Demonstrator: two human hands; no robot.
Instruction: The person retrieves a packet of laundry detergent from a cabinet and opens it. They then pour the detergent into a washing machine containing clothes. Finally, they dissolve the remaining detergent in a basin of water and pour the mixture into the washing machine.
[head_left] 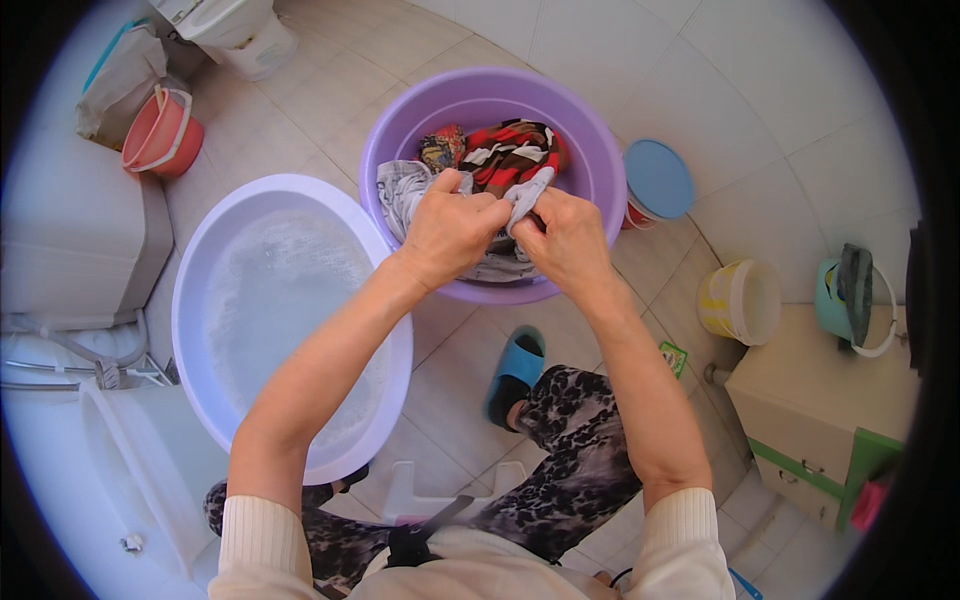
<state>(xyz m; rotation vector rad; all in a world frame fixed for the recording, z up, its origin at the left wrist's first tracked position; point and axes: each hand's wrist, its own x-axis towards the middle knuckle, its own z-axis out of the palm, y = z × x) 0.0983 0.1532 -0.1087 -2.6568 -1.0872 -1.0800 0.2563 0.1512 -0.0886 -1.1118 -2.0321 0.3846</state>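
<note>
Both hands are over the near part of a round purple tub (590, 130). My left hand (447, 228) is closed on a light grey garment (402, 190), its fingers mostly turned away. Close beside it, my right hand (567, 238) grips a twisted piece of the same pale cloth, which stands up between the two hands. The rest of that garment lies in the tub under my hands. Behind it sits a bundled red, black, brown and white patterned cloth (510, 150), with a smaller multicoloured printed cloth (442, 148) at its left.
A pale lavender basin (190, 310) of sudsy water touches the tub at left. A red bucket (165, 135) and a toilet (240, 35) are farther left. At right are a blue-lidded bucket (658, 178), a yellow-white bucket (740, 302) and a cabinet (820, 390). My slippered foot (515, 375) is near the tub.
</note>
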